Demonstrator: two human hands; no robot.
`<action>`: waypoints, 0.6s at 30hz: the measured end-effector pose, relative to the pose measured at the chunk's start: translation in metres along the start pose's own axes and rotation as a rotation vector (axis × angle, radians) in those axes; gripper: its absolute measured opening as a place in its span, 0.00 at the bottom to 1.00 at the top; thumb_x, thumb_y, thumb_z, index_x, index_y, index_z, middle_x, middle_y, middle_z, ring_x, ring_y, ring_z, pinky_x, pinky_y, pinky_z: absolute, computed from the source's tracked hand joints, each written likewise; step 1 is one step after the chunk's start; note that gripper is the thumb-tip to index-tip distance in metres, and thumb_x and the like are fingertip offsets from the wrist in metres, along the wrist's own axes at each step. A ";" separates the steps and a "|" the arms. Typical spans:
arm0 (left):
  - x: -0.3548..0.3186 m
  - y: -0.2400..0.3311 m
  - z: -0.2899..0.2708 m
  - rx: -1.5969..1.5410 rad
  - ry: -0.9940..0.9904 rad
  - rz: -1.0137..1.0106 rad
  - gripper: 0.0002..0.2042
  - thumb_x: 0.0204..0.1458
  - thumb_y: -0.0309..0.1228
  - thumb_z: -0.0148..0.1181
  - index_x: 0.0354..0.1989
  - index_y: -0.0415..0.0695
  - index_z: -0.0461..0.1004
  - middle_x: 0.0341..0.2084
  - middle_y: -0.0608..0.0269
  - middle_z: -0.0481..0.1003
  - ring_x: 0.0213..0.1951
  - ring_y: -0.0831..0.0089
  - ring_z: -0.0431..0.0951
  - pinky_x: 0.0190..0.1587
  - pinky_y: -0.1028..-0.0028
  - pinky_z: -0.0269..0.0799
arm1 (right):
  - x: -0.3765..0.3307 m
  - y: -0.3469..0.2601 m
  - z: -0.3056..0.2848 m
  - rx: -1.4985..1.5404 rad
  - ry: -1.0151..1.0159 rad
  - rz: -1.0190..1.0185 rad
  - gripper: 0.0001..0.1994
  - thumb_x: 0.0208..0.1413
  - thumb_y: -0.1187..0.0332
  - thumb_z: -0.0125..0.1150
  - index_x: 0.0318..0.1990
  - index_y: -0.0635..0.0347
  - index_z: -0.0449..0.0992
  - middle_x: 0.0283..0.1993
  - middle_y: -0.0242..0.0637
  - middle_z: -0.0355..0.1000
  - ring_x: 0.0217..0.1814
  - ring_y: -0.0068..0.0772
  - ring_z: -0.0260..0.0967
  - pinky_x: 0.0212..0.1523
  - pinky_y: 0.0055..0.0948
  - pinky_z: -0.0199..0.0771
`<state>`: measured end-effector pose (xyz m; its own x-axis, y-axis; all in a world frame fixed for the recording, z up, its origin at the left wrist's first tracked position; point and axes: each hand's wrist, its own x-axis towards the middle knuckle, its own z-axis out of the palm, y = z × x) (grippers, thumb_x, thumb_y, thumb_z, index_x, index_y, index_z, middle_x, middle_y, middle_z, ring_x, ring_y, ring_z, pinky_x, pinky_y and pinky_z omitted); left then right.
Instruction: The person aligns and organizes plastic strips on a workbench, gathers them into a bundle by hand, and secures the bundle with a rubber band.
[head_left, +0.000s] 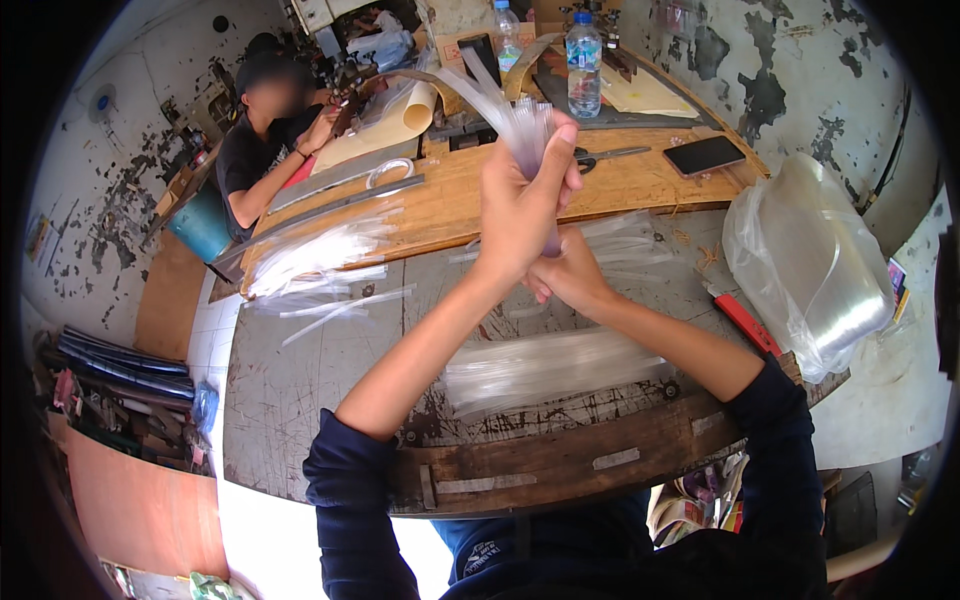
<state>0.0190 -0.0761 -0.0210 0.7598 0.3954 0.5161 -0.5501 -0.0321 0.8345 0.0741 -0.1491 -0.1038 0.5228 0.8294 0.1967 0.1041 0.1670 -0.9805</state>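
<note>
A bundle of clear plastic strips stands nearly upright above the table, its top ends fanned out and a few leaning left. My left hand is wrapped round the bundle's upper part, thumb along its side. Just below, my right hand closes on the bundle's lower end, which its fingers partly hide. On the grey table under my forearms lies a flat pile of clear strips. More loose strips are heaped at the left, and others lie behind my right hand.
Scissors, a phone, a tape roll and a water bottle rest on the wooden board. A red cutter lies at right beside a large clear plastic roll. Another person works at the far left.
</note>
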 end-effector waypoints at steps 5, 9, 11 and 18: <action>-0.002 0.006 0.006 0.083 -0.052 0.102 0.11 0.52 0.32 0.54 0.41 0.40 0.67 0.16 0.68 0.68 0.20 0.83 0.68 0.23 0.84 0.63 | 0.001 -0.006 0.010 0.063 0.038 -0.078 0.10 0.48 0.71 0.55 0.19 0.65 0.68 0.13 0.32 0.64 0.12 0.20 0.62 0.15 0.22 0.61; -0.006 -0.004 0.010 0.065 0.000 0.095 0.10 0.50 0.28 0.56 0.38 0.41 0.65 0.16 0.69 0.69 0.18 0.85 0.67 0.20 0.84 0.62 | 0.005 0.004 0.012 0.124 0.119 -0.194 0.08 0.47 0.74 0.51 0.18 0.65 0.67 0.10 0.32 0.62 0.09 0.21 0.59 0.11 0.22 0.58; -0.006 -0.002 0.010 0.066 0.001 0.059 0.09 0.50 0.28 0.57 0.37 0.41 0.65 0.16 0.69 0.69 0.19 0.85 0.68 0.21 0.84 0.63 | 0.004 0.000 0.008 0.083 0.130 -0.177 0.09 0.46 0.75 0.51 0.17 0.65 0.67 0.10 0.32 0.62 0.09 0.21 0.59 0.10 0.22 0.57; -0.006 -0.003 0.014 0.057 0.033 0.030 0.09 0.51 0.31 0.57 0.33 0.40 0.67 0.17 0.68 0.68 0.20 0.83 0.67 0.24 0.83 0.63 | 0.002 -0.015 0.008 0.020 0.168 -0.094 0.09 0.42 0.76 0.51 0.13 0.64 0.65 0.09 0.32 0.61 0.09 0.21 0.59 0.09 0.22 0.55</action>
<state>0.0209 -0.0917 -0.0242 0.7308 0.4238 0.5351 -0.5511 -0.0962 0.8289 0.0668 -0.1455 -0.0883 0.6454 0.7094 0.2833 0.1434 0.2517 -0.9571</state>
